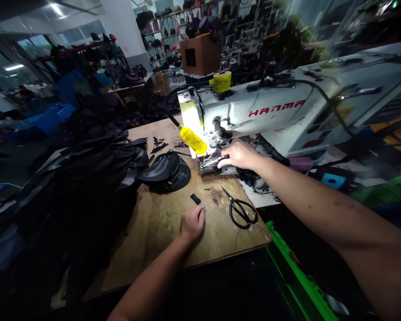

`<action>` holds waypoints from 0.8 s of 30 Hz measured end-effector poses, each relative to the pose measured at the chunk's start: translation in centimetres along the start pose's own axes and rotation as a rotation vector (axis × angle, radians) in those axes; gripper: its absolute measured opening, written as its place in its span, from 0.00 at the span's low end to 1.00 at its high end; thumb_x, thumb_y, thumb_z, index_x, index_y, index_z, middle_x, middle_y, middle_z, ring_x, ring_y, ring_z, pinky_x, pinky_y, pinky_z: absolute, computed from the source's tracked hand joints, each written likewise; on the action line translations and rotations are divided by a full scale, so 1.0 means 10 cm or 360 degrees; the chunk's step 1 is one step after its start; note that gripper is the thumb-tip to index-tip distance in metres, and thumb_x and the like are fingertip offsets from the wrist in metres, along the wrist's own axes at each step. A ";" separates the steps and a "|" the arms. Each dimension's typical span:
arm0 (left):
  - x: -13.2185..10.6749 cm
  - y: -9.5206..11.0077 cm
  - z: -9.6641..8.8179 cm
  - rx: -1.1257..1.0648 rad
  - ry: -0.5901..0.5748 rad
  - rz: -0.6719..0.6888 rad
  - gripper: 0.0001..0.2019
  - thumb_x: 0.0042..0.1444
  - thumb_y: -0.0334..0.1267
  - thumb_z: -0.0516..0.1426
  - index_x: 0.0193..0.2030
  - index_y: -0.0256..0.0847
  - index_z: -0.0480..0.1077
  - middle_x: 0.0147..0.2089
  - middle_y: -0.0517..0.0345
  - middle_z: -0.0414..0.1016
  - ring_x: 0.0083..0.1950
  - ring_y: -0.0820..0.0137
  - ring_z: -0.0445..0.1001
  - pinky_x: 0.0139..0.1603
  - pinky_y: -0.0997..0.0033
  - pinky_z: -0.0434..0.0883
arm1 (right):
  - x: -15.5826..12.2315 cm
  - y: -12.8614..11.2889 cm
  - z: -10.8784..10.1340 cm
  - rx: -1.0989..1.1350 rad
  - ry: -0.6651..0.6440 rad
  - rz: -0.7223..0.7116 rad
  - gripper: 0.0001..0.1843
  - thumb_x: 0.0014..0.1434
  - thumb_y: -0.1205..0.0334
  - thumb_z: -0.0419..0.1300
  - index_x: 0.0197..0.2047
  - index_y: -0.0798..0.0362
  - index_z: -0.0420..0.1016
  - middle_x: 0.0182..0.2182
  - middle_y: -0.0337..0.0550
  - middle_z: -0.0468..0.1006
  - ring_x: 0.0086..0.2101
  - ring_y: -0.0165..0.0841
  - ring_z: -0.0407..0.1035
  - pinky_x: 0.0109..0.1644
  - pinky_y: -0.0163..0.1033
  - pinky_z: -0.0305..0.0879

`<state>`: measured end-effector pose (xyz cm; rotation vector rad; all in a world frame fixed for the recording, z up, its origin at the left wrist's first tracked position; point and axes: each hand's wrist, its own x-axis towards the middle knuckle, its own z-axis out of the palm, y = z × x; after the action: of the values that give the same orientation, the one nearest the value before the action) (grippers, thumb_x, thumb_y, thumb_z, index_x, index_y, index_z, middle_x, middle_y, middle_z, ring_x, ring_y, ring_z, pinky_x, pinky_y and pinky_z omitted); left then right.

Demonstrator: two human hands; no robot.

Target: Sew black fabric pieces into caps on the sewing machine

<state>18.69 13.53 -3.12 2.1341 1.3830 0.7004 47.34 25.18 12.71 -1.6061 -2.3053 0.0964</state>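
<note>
Sewing machine (254, 107) on a wooden table (160, 240), right hand (239, 156) at its foot (218, 139).
Right fingers lay flat, pressing a shiny piece (210, 165); left hand (192, 225) sat loosely curled, pinching nothing, near a black scrap (195, 199) and scissors (242, 213).

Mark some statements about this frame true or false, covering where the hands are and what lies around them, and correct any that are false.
1. The right hand is at the metal foot area of the white HANMA sewing machine. True.
2. The left hand holds the black-handled scissors. False: the scissors lie on the wooden table, apart from that hand.
3. The pile of black panels is to the right of the machine. False: it is to the machine's left.
4. A small black strip lies just beyond the left hand. True.
</note>
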 end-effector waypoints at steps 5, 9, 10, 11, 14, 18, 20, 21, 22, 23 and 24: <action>-0.38 -0.35 -0.25 0.0139 -0.0004 -0.0154 0.12 0.66 0.37 0.52 0.46 0.44 0.78 0.44 0.55 0.84 0.45 0.66 0.81 0.49 0.69 0.74 | 0.00 -0.01 0.00 -0.0023 -0.0023 -0.0005 0.21 0.58 0.42 0.66 0.25 0.50 0.79 0.23 0.37 0.77 0.25 0.30 0.64 0.31 0.36 0.51; -0.33 -0.30 -0.24 0.0255 -0.0110 -0.0147 0.11 0.67 0.36 0.53 0.46 0.44 0.78 0.44 0.57 0.83 0.45 0.67 0.80 0.47 0.71 0.72 | -0.02 -0.05 0.02 -0.0120 0.0039 -0.0020 0.23 0.59 0.42 0.66 0.25 0.52 0.78 0.25 0.41 0.78 0.28 0.32 0.65 0.33 0.37 0.50; -0.31 -0.28 -0.23 0.0279 -0.0125 -0.0149 0.11 0.67 0.37 0.53 0.46 0.45 0.78 0.45 0.57 0.83 0.45 0.67 0.80 0.47 0.71 0.71 | -0.02 -0.05 0.02 -0.0110 0.0040 -0.0042 0.22 0.59 0.42 0.66 0.26 0.52 0.78 0.27 0.41 0.78 0.30 0.32 0.66 0.34 0.36 0.51; -0.29 -0.27 -0.21 0.0295 -0.0127 -0.0151 0.11 0.67 0.37 0.53 0.46 0.45 0.78 0.45 0.57 0.83 0.45 0.67 0.80 0.46 0.71 0.70 | -0.03 -0.05 0.02 -0.0091 0.0029 -0.0052 0.21 0.59 0.43 0.66 0.27 0.52 0.78 0.27 0.41 0.79 0.31 0.32 0.66 0.34 0.36 0.52; -0.28 -0.26 -0.20 0.0324 -0.0123 -0.0155 0.11 0.68 0.38 0.52 0.46 0.45 0.77 0.44 0.58 0.82 0.44 0.67 0.80 0.44 0.71 0.69 | -0.03 -0.07 0.02 -0.0110 0.0004 0.0030 0.24 0.61 0.41 0.64 0.24 0.52 0.75 0.25 0.40 0.77 0.28 0.31 0.64 0.33 0.37 0.50; -0.30 -0.27 -0.22 0.0355 -0.0160 -0.0138 0.11 0.68 0.38 0.52 0.46 0.46 0.77 0.45 0.58 0.82 0.44 0.67 0.79 0.44 0.71 0.68 | -0.04 -0.05 0.05 -0.0172 0.0063 0.0050 0.26 0.58 0.39 0.66 0.22 0.52 0.71 0.25 0.42 0.77 0.29 0.32 0.65 0.34 0.37 0.51; -0.30 -0.27 -0.22 0.0363 -0.0185 -0.0131 0.12 0.68 0.38 0.52 0.46 0.46 0.77 0.45 0.57 0.81 0.44 0.67 0.79 0.44 0.71 0.68 | -0.04 -0.02 0.06 -0.0094 0.0059 -0.0047 0.23 0.59 0.41 0.65 0.25 0.51 0.74 0.28 0.42 0.78 0.31 0.33 0.67 0.36 0.37 0.55; -0.30 -0.27 -0.22 0.0368 -0.0194 -0.0131 0.12 0.68 0.38 0.52 0.46 0.46 0.77 0.45 0.57 0.81 0.44 0.67 0.79 0.44 0.71 0.68 | -0.04 0.00 0.07 -0.0050 0.0048 -0.0083 0.22 0.60 0.41 0.64 0.26 0.51 0.74 0.28 0.41 0.78 0.31 0.33 0.68 0.37 0.37 0.56; -0.30 -0.27 -0.22 0.0375 -0.0199 -0.0134 0.12 0.68 0.38 0.51 0.46 0.46 0.77 0.45 0.57 0.81 0.44 0.67 0.79 0.43 0.71 0.68 | -0.04 0.01 0.07 -0.0017 0.0035 -0.0100 0.23 0.60 0.41 0.63 0.26 0.51 0.74 0.27 0.41 0.77 0.30 0.33 0.68 0.36 0.37 0.56; -0.30 -0.27 -0.22 0.0384 -0.0205 -0.0136 0.12 0.68 0.38 0.51 0.46 0.46 0.77 0.44 0.56 0.81 0.44 0.67 0.79 0.43 0.71 0.68 | -0.04 0.02 0.08 -0.0007 0.0030 -0.0090 0.24 0.60 0.40 0.62 0.24 0.51 0.73 0.25 0.40 0.76 0.29 0.33 0.67 0.36 0.37 0.56; -0.30 -0.27 -0.22 0.0391 -0.0209 -0.0137 0.12 0.68 0.38 0.51 0.46 0.45 0.77 0.44 0.56 0.81 0.44 0.67 0.78 0.43 0.71 0.68 | -0.04 0.03 0.08 -0.0022 0.0037 -0.0064 0.27 0.60 0.38 0.61 0.22 0.51 0.70 0.23 0.40 0.75 0.27 0.32 0.66 0.34 0.38 0.56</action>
<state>14.37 12.04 -3.70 2.2442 1.5449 0.3652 47.46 25.06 11.78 -1.5584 -2.3245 0.0524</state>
